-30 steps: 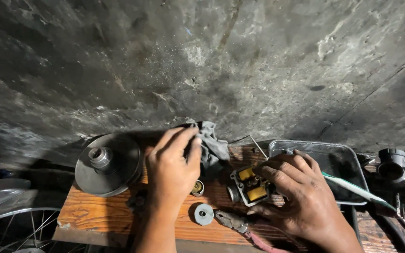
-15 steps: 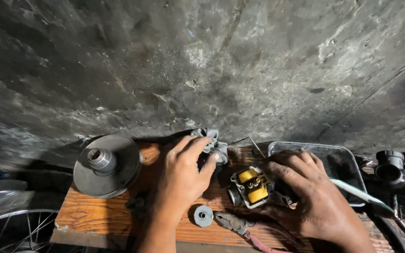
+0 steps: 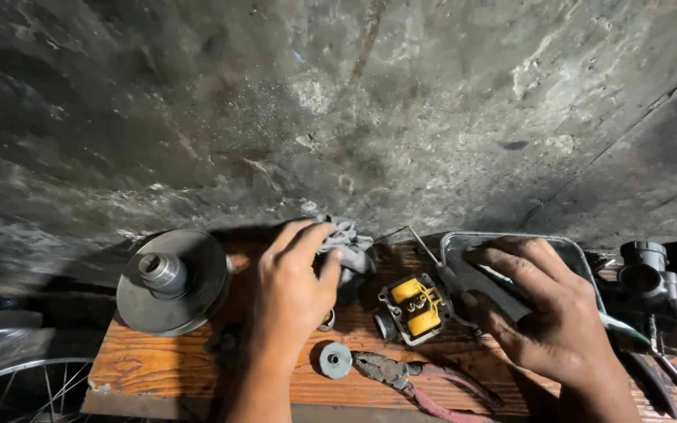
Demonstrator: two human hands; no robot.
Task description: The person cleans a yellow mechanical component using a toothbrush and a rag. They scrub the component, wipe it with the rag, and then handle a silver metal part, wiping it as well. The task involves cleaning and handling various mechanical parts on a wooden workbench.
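Note:
My left hand [image 3: 295,286] rests on a wooden board [image 3: 158,356] and pinches a crumpled grey rag [image 3: 348,241] at the board's far edge. A small carburettor body with two yellow floats [image 3: 413,307] lies free just right of that hand. My right hand [image 3: 546,313] is over the near left corner of a metal tray [image 3: 511,237]. Its fingers are closed around the dark handle of a screwdriver [image 3: 425,249], whose thin shaft points up and left past the carburettor.
A grey pulley disc with a hub [image 3: 170,282] lies at the board's left end. A small round grey part [image 3: 335,360] and red-handled pliers [image 3: 401,376] lie near the front edge. A second carburettor [image 3: 652,290] stands far right; a spoked wheel [image 3: 9,388] is bottom left.
My right hand has let go of the yellow-float carburettor and moved right onto the screwdriver by the tray. My left hand has bunched the rag and stayed on it.

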